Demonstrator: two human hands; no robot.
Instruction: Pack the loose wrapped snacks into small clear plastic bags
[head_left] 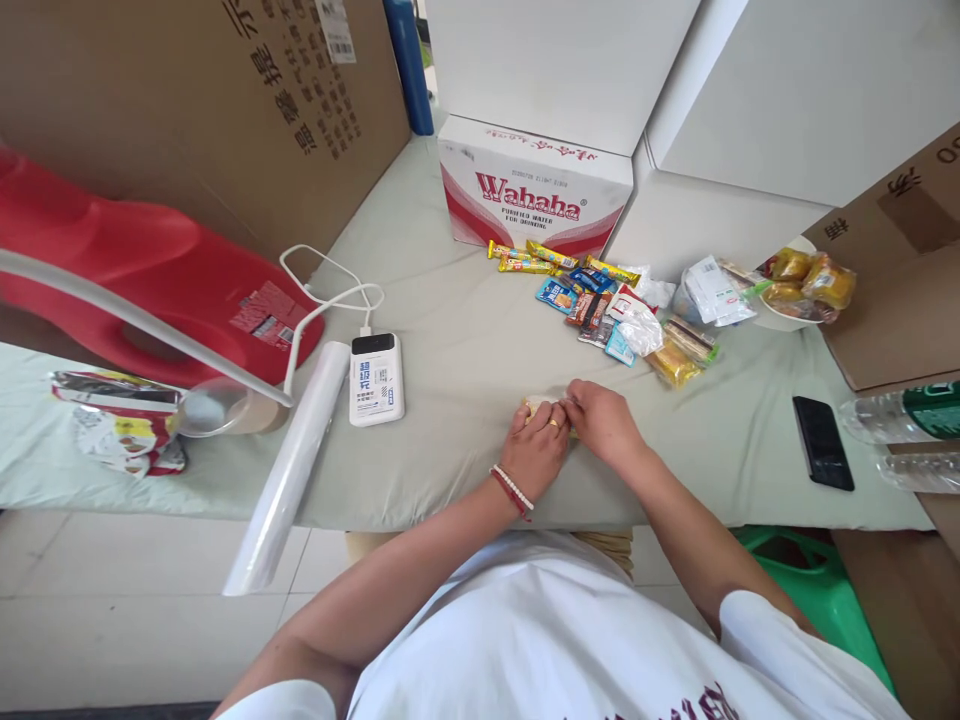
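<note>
Close together near the front edge of the table, my left hand [534,448] and my right hand [606,422] are both closed on a small yellowish snack packet [535,402]. Fingers hide most of it; only part of its clear wrapper shows. My right fingertips pinch at its right end, beside the left fingers. Beyond the hands lies a loose pile of wrapped snacks: yellow snack sticks [551,254], a blue packet [556,294], brown bars [589,311] and a bagged yellow cake [674,361].
Right of the pile stands a white bowl [780,318] with wrapped cakes. A black phone [823,442] and plastic bottles [930,412] lie farther right. A white power bank [376,380], plastic roll [292,465] and red jug [150,280] occupy the left. A Wahaha carton [532,190] stands behind.
</note>
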